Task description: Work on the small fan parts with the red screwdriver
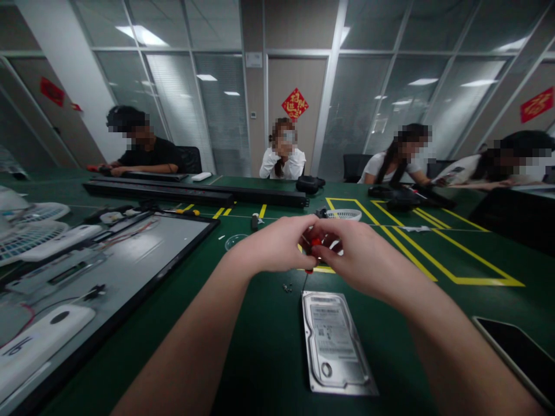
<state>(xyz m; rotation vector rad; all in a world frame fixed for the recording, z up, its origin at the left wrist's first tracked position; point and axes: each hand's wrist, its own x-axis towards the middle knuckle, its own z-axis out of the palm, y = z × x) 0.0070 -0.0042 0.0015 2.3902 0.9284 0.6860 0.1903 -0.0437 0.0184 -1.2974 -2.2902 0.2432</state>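
Observation:
A silver hard drive lies label side up on the green table in front of me. Above its far edge is a screwdriver with a red and dark handle, its thin shaft reaching down to the drive's far left corner. My left hand has its fingers closed round the handle from the left. From the right, my right hand pinches the red upper part of the same handle. Fingers hide much of the handle. Several small screws lie just left of the drive's far corner.
On the left lies a large flat panel with white fan parts and wires. A phone is at the right edge. Long black bars and a white round grille are farther back. Several people sit across the table.

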